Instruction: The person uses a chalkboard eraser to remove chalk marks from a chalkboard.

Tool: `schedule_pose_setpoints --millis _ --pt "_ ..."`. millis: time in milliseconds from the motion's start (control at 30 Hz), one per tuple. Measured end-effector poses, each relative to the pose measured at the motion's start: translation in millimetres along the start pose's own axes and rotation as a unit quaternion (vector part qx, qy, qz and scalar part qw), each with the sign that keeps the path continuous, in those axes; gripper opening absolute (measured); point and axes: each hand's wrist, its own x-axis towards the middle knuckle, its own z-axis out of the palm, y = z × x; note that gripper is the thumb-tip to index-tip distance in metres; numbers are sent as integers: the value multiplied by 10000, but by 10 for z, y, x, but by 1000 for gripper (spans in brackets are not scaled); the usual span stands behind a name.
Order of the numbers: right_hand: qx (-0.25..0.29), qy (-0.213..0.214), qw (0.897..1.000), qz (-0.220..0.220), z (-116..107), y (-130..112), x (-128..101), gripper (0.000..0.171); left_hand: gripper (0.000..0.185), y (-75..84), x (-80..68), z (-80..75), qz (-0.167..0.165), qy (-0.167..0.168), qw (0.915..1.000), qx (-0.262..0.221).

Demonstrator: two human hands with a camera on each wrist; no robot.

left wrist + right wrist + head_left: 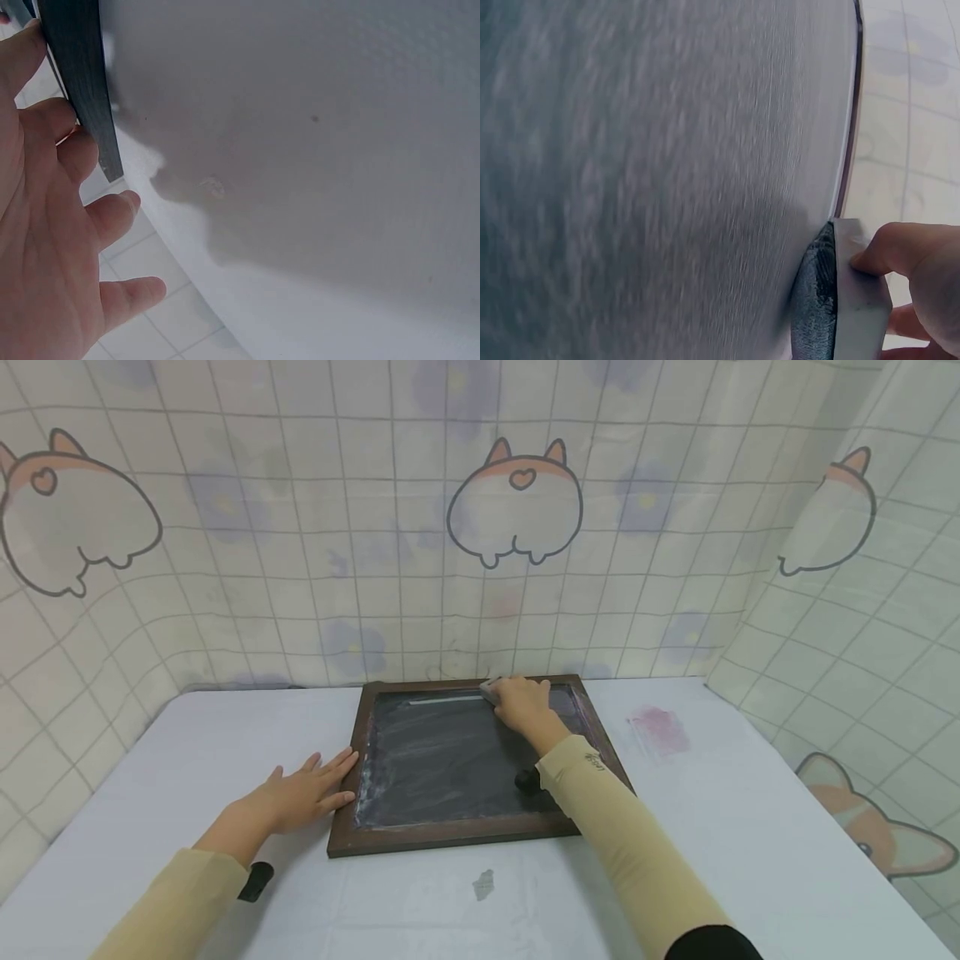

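A dark chalkboard (450, 760) in a brown wooden frame (442, 839) lies flat on the white table; its surface is smeared with chalk dust. My right hand (525, 706) grips a grey eraser (490, 689) at the board's far edge and presses it on the slate. In the right wrist view the eraser (847, 300) shows a dark felt face against the board (645, 180), with fingertips (892, 247) on its back. My left hand (303, 793) lies flat, fingers straight, against the frame's left side. The left wrist view shows the left hand (52, 247) beside the frame edge (82, 82).
The white table (750, 827) carries a pink smudge (658, 731) right of the board and a small grey mark (483, 883) in front of it. Patterned curtain walls (480, 527) close in behind and on both sides.
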Motion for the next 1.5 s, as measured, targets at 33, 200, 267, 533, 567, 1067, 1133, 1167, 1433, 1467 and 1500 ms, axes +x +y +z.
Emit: schedule_pose_setpoints --millis 33,200,267,533,567,1067,1133,1167,1433,1467,1500 --pt "-16 -25 10000 -10 2 -20 5 43 75 3 -3 -1 -2 -1 10000 -23" --pt "-73 -88 9999 -64 12 -115 32 44 75 19 0 -12 2 -7 9999 -144" --pt "-94 -74 9999 -71 16 -157 43 43 76 21 13 -16 17 -8 9999 -151" --pt "-41 8 9995 -319 35 -384 111 42 76 8 35 -29 -21 -20 9999 -110" --pt "-58 19 9994 -347 40 -417 121 42 76 6 33 -31 -28 -16 9999 -107" --pt "-831 -390 9925 -805 136 -1171 208 44 77 -29 37 -12 -86 -14 9999 -144" --pt "-901 -436 9910 -892 130 -1287 189 44 76 -29 39 -15 -83 -11 9999 -131" --pt "-932 -458 9904 -906 124 -1334 180 44 76 -28 40 -16 -80 -11 9999 -123" --pt "-916 -521 9914 -769 100 -1398 150 47 76 -39 32 1 -79 -45 9999 -83" --pt "-875 -523 9919 -752 105 -1379 153 46 76 -41 28 3 -80 -52 9999 -76" --pt "-840 -499 9924 -745 107 -1354 156 45 76 -44 26 6 -80 -54 9999 -69"
